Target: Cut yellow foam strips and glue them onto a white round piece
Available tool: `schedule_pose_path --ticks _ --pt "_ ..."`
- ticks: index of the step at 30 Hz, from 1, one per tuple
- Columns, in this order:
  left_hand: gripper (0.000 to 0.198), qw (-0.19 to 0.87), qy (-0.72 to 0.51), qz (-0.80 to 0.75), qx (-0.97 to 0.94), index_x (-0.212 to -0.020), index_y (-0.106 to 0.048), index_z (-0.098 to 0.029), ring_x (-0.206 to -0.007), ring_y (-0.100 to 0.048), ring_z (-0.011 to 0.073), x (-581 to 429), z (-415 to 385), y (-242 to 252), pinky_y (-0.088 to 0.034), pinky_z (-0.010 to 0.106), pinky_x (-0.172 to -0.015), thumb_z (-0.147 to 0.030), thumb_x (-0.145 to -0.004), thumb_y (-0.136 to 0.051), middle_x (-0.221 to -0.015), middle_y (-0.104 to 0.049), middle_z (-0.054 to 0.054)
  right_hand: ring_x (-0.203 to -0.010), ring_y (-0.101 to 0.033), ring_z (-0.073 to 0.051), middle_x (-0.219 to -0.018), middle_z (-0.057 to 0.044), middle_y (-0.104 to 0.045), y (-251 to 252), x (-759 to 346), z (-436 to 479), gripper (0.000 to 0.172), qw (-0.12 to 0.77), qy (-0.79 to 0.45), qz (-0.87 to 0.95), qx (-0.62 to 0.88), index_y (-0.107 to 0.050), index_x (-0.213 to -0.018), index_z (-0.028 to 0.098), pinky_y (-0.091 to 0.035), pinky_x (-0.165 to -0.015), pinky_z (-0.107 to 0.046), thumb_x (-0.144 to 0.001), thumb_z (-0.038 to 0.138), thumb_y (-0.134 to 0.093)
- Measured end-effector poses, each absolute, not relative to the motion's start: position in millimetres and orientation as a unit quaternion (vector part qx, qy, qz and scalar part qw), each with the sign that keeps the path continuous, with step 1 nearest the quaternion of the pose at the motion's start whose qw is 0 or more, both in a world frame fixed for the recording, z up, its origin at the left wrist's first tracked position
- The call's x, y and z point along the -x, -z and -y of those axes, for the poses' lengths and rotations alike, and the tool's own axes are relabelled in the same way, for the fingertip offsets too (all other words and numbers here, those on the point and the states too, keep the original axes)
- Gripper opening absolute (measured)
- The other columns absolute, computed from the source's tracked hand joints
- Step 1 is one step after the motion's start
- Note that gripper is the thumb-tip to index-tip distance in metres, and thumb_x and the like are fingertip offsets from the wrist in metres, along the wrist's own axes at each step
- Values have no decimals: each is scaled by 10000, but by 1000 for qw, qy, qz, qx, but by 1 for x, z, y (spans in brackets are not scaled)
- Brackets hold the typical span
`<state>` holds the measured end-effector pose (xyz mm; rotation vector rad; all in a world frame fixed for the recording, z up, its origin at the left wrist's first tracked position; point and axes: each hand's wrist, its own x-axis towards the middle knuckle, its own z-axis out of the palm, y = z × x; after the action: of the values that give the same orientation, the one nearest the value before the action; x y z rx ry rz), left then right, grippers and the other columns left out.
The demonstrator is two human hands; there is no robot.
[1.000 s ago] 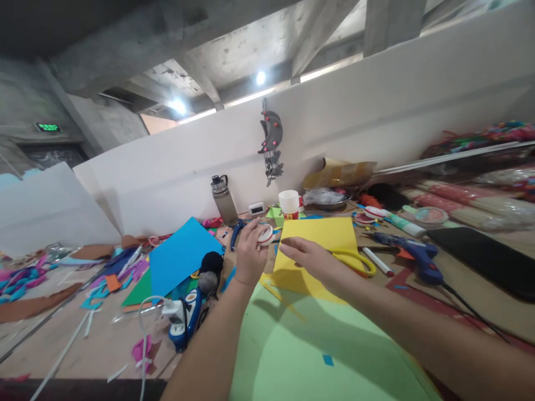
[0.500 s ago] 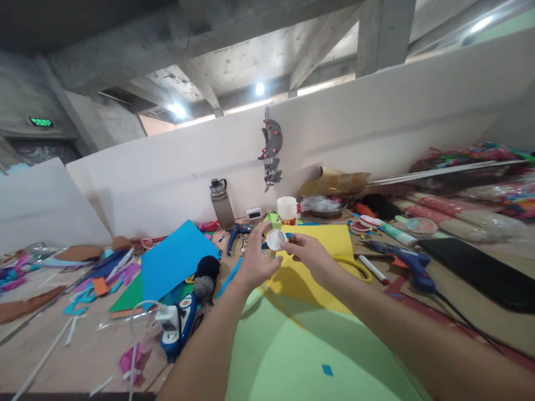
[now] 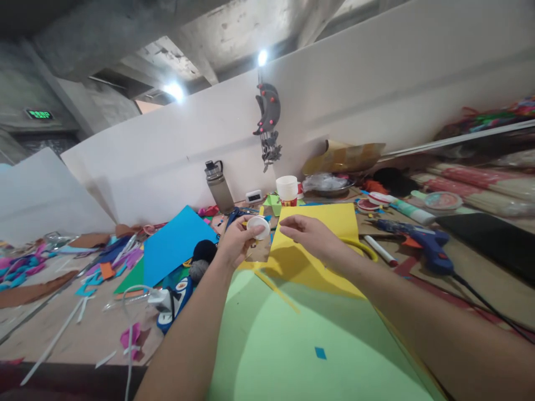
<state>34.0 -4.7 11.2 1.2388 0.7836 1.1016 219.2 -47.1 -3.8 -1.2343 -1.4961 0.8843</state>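
Observation:
My left hand (image 3: 234,243) pinches a small white round piece (image 3: 259,227) with a raised rim, like the bottom of a paper cup, thumb across its face. My right hand (image 3: 307,231) is a little to the right of it, over the yellow sheet (image 3: 340,220), with nothing in its loosely stretched fingers. Beneath both forearms lies a light green sheet (image 3: 267,340) with a small blue scrap (image 3: 320,353) on it. Stacked white paper cups (image 3: 286,188) stand just behind the hands. Yellow-handled scissors (image 3: 368,249) lie partly hidden behind my right wrist.
A blue glue gun (image 3: 432,245) and a white marker (image 3: 380,250) lie to the right. On the left are a blue sheet (image 3: 178,245), dark yarn balls (image 3: 204,253) and a power strip (image 3: 180,292) with a white cable. A grey bottle (image 3: 219,189) stands by the white partition (image 3: 167,150).
My right hand has let go of the white round piece and moved off it. My left hand now grips the piece, slightly further left. The view has tilted down.

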Motion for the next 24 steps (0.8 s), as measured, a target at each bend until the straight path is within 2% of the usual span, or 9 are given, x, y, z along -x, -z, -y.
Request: schedule_pose_path --ticks 3,5,8,10,13,17,20,24 --pt "441 580 -499 -373 -525 -839 -624 -140 -696 -634 137 -31 0 -12 -488 241 -630 -262 -488 -863 -793 -682 39 -817 -582 -182 -876 -49 -698 14 -220 45 141 383 -204 733 523 -679 -863 188 -426 -735 -295 -788 265 -588" --pt "455 559 -507 -403 -519 -831 -631 -139 -693 -636 138 -29 -2 -10 -487 238 -613 -268 -465 -869 -791 -682 42 -882 -579 -200 -906 -52 -699 21 -217 45 140 298 -132 795 511 -694 -869 201 -397 -795 -311 -789 214 -580" --pt "466 555 -510 -417 -507 -848 -638 -146 -663 -625 133 -28 -5 -6 -485 235 -572 -280 -465 -866 -778 -674 34 -1003 -555 -233 -1000 -56 -691 29 -208 47 196 191 -96 833 510 -708 -934 227 -338 -849 -344 -788 191 -582" --pt "446 570 -505 -408 -503 -860 -641 -147 -642 -614 131 -27 -5 -4 -482 233 -542 -294 -497 -853 -773 -673 35 -1017 -545 -250 -1011 -57 -687 32 -203 47 196 156 -96 836 518 -717 -922 233 -308 -833 -361 -785 185 -586" --pt "408 591 -503 -395 -491 -872 -640 -141 -639 -611 132 -26 -5 -3 -473 226 -523 -276 -538 -832 -771 -674 42 -945 -562 -236 -952 -63 -689 34 -196 48 161 145 -100 833 524 -720 -852 216 -284 -777 -351 -792 181 -575" --pt "379 640 -493 -334 -487 -898 -622 -145 -705 -639 152 -24 -2 -4 -500 243 -593 -230 -580 -810 -816 -685 52 -927 -564 -225 -940 -70 -684 38 -191 47 132 147 -105 831 526 -695 -822 204 -265 -720 -318 -798 178 -567" --pt "377 667 -490 -280 -487 -925 -606 -162 -731 -652 154 -22 -1 -2 -505 244 -629 -203 -603 -799 -838 -684 39 -941 -561 -233 -958 -84 -679 41 -189 47 124 162 -103 832 520 -673 -824 194 -262 -713 -311 -794 166 -555" --pt "398 674 -486 -244 -500 -953 -592 -169 -741 -657 157 -20 -1 3 -498 241 -641 -192 -615 -800 -835 -674 29 -861 -587 -212 -848 -59 -697 42 -190 45 135 186 -116 822 525 -647 -812 184 -273 -726 -309 -762 107 -547"
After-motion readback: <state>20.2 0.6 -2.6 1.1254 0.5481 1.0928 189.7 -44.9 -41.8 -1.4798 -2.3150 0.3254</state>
